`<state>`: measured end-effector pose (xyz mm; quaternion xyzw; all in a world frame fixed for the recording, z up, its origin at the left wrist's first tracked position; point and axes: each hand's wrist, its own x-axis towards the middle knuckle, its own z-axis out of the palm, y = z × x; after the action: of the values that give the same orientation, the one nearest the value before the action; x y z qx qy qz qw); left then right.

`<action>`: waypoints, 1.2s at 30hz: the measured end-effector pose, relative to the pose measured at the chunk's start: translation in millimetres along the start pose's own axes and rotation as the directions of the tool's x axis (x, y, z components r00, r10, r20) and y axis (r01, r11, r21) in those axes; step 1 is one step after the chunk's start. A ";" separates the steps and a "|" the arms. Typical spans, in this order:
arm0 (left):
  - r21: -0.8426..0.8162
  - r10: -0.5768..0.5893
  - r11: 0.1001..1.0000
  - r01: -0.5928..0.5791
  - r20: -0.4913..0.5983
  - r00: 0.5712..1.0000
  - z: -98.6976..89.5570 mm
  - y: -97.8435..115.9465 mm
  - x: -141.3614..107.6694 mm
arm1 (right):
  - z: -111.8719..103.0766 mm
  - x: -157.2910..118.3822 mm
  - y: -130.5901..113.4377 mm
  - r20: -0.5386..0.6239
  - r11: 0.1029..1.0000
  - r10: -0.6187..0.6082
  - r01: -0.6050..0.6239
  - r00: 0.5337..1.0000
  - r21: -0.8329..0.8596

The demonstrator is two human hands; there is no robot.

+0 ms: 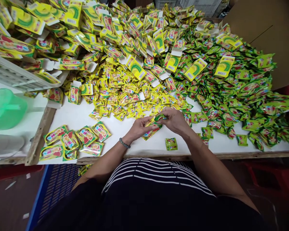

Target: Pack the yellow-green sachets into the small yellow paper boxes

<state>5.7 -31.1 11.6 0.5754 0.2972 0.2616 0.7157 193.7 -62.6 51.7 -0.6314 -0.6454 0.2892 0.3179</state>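
Note:
My left hand [140, 129], with a beaded bracelet at the wrist, holds a small yellow box [148, 132] above the white table near its front edge. At the right end of that box, my right hand [172, 120] pinches a green packet [160, 117] between thumb and fingers. A single green packet [171, 144] lies on the table below my right hand. Small yellow packets [120, 83] are heaped beyond my hands, and green packets [221, 96] are piled to the right. Several closed boxes [69, 140] lie in a group to the left.
Many yellow boxes [73, 14] cover the back of the white table [69, 115]. At the left are a white crate [21, 75], a green plastic container [6, 109] and a white mug [7, 144]. A blue crate [55, 183] stands below the front edge. Cardboard [274, 35] borders the right.

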 end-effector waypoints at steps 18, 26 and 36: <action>-0.214 -0.097 0.972 0.093 -0.009 0.995 1.0 0.4 2.6 | 8.9 -6.6 4.2 -0.081 1.000 -0.006 0.003 0.997 -0.031; -0.042 -0.099 0.994 0.097 -0.042 0.994 2.9 -6.1 1.8 | -16.0 -8.0 8.2 0.211 0.913 0.165 -0.230 0.963 0.336; -0.093 -0.115 0.990 0.108 -0.068 0.991 -0.9 -2.4 0.9 | -6.6 -7.9 9.2 0.141 0.883 0.180 -0.223 0.974 0.412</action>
<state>5.8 -30.4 9.0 0.5155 0.3430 0.2550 0.7427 204.6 -70.3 48.4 -0.5955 -0.5126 0.4850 0.3839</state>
